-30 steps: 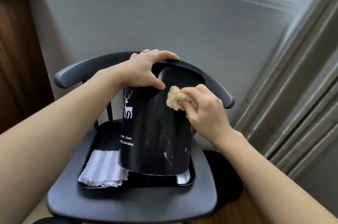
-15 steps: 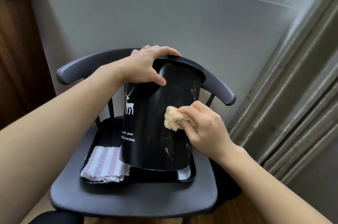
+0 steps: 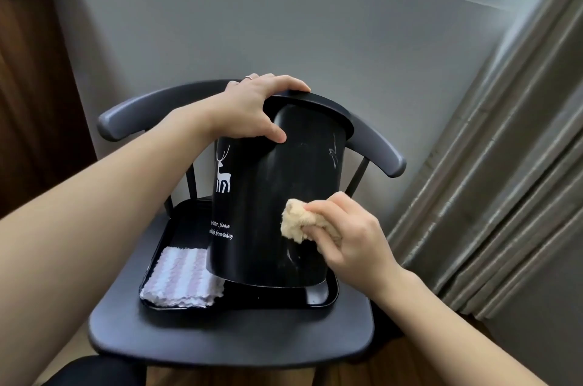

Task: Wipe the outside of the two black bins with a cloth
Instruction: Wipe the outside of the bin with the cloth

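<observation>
Black bin [image 3: 268, 212], white deer print on its side, standing tilted in a black tray [image 3: 318, 299] toward the tray's right edge; tray set on a dark chair [image 3: 220, 338]. Left hand [image 3: 252, 108] curled over the bin's rim, thumb pressed on the outer wall. Right hand [image 3: 350, 234] pinching a bunched beige cloth [image 3: 296, 223], cloth pressed against the lower right of the bin's wall. Pale scuff marks visible on that wall. Folded pink-and-white striped cloth [image 3: 183, 278] lying in the tray's near left corner, just beside the bin's base.
</observation>
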`<state>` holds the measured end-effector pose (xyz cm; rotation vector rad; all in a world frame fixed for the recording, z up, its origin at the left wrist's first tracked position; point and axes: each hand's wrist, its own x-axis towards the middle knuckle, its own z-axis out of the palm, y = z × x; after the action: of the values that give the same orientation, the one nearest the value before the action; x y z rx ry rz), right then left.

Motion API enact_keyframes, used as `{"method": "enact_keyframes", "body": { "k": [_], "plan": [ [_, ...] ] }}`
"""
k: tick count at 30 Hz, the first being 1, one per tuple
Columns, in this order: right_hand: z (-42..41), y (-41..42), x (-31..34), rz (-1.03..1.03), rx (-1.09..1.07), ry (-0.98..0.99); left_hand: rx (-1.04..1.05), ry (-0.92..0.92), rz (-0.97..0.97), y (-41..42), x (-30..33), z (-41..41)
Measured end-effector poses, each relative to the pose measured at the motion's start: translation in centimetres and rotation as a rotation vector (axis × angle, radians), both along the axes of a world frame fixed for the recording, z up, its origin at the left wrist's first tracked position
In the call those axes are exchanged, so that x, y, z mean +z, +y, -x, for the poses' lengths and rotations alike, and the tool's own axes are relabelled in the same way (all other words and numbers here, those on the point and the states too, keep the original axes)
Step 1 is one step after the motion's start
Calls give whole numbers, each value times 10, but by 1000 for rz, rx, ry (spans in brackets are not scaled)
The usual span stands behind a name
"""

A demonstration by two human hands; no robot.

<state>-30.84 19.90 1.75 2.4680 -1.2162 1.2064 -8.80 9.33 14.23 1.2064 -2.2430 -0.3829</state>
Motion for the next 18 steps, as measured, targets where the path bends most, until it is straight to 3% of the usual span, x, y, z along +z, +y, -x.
{"method": "enact_keyframes", "body": {
  "k": [3,12,18],
  "plan": [
    [-2,3,-9,-1,12,-20,8,9,-13,0,0,-1],
    [6,20,-32,-20,117,208,12,16,-18,-1,-1,-2],
    [-6,5,-13,45,-20,-22,31,9,-16,2,0,-2]
  ]
}}
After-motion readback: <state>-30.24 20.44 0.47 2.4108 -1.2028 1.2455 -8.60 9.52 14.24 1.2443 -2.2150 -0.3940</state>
